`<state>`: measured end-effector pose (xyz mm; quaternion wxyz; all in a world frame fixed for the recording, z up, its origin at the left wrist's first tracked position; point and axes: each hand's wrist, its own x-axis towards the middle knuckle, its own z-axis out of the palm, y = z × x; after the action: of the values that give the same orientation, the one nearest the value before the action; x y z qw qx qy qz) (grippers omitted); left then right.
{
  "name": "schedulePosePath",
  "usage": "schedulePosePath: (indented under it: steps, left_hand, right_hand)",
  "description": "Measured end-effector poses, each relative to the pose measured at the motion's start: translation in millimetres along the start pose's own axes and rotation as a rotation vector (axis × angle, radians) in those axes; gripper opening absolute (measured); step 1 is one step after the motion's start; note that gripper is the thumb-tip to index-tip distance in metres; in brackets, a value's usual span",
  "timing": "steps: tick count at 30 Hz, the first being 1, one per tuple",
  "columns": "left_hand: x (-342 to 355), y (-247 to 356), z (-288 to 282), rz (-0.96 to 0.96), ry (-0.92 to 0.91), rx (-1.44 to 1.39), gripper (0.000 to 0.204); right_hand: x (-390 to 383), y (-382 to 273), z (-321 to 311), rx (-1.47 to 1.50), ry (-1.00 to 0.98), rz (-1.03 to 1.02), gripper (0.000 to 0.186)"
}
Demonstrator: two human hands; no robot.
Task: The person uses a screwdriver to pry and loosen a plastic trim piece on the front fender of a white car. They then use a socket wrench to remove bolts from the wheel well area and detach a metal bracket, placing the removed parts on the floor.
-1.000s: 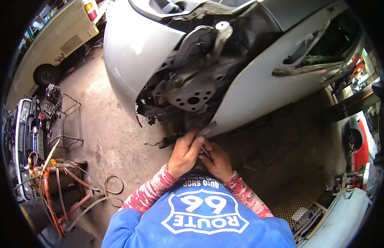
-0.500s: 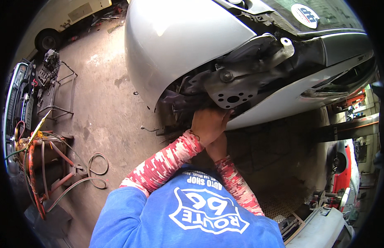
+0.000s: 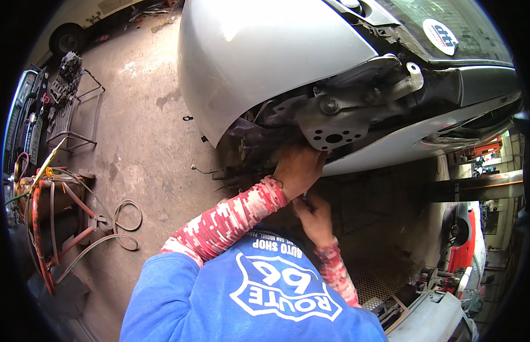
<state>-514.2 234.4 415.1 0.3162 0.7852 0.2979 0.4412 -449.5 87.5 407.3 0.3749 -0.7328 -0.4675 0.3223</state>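
Observation:
My left hand (image 3: 299, 170) reaches into the opened wheel area of a silver car, just below a grey metal plate with round holes (image 3: 335, 137). Its fingers are hidden behind the plate's lower edge and the parts there. Lower and nearer to me, my right hand (image 3: 316, 221) is closed, thumb uppermost, close under my left wrist. A small bit of something dark shows at its fingertips, too small to make out. Red-and-white patterned sleeves cover both forearms. The silver fender (image 3: 265, 57) curves above my left hand.
A light metal arm (image 3: 414, 77) juts out above the plate. To the left, a hose (image 3: 128, 228) loops on the floor beside an orange-framed tank (image 3: 65, 205). Behind it stands a metal rack (image 3: 94, 114). Another vehicle's parts (image 3: 436, 316) lie at lower right.
My right hand has come down and toward me, away from the left hand and the plate. The left hand stays under the plate. The car appears slightly further right in view.

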Motion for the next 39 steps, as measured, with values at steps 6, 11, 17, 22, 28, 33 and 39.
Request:
schedulePosePath:
  steps: [6, 11, 17, 22, 28, 33, 39]
  left_hand:
    - [-3, 18, -9, -0.485, -0.372, -0.726, 0.033]
    - [2, 28, -11, -0.816, -0.204, -1.27, 0.031]
    - [-14, 20, -36, -0.689, -0.216, -0.93, 0.031]
    - [-34, -11, -38, -0.615, -0.215, -0.63, 0.03]
    - [-57, -36, -8, -0.094, -0.198, 0.225, 0.026]
    - [-56, -53, 7, 0.07, -0.054, 0.266, 0.028]
    - [-60, -66, 5, -0.004, -0.075, 0.162, 0.031]
  right_hand:
    - [-28, -80, -72, 0.751, -0.116, 0.136, 0.046]
    - [-11, -104, -67, 1.169, -0.268, 0.253, 0.058]
    - [-28, -79, -66, 0.783, -0.447, 0.265, 0.032]
    - [-12, -3, -36, -0.066, -0.429, 0.157, 0.032]
    - [22, 100, 34, -0.389, -0.255, -0.143, 0.035]
    - [66, 155, 75, -0.741, -0.123, -0.658, 0.033]
    - [96, 183, 86, -0.819, -0.015, -0.756, 0.042]
